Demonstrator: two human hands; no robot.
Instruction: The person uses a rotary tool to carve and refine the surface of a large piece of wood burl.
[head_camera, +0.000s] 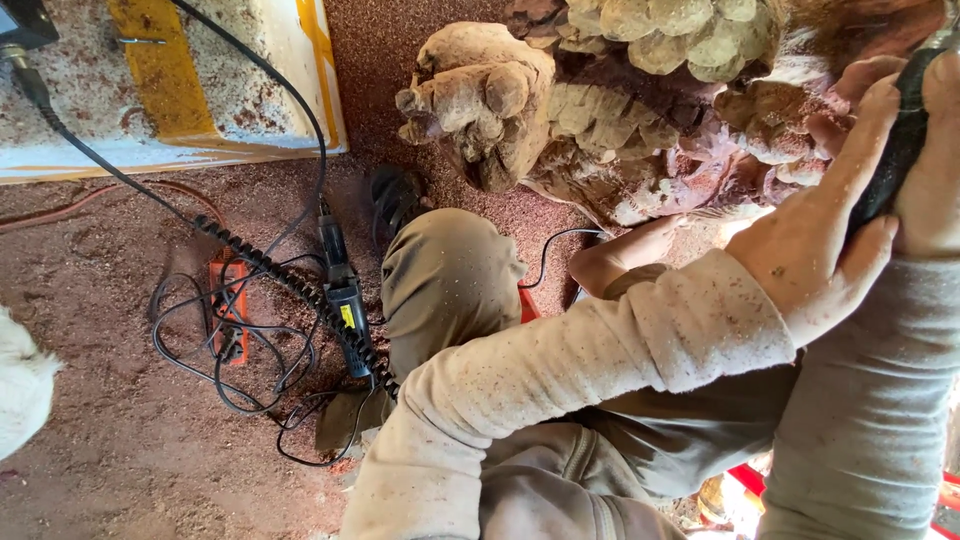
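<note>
A large carved wooden sculpture (600, 110) with rounded, scale-like lumps fills the top middle and right. My left hand (820, 240) and my right hand (930, 170) both wrap around a black tool handle (900, 140) at the right edge, held against the carving. Both sleeves are pale and speckled with reddish dust. The tool's working end is hidden behind my hands. My bent knee in olive trousers (445, 280) is below the carving.
Reddish sawdust covers the floor (120, 440). A small black rotary tool (345, 300) lies among tangled black cables (240, 350) with a coiled hose (270, 270). A white and yellow board (200, 80) lies top left. A red frame (750, 480) shows bottom right.
</note>
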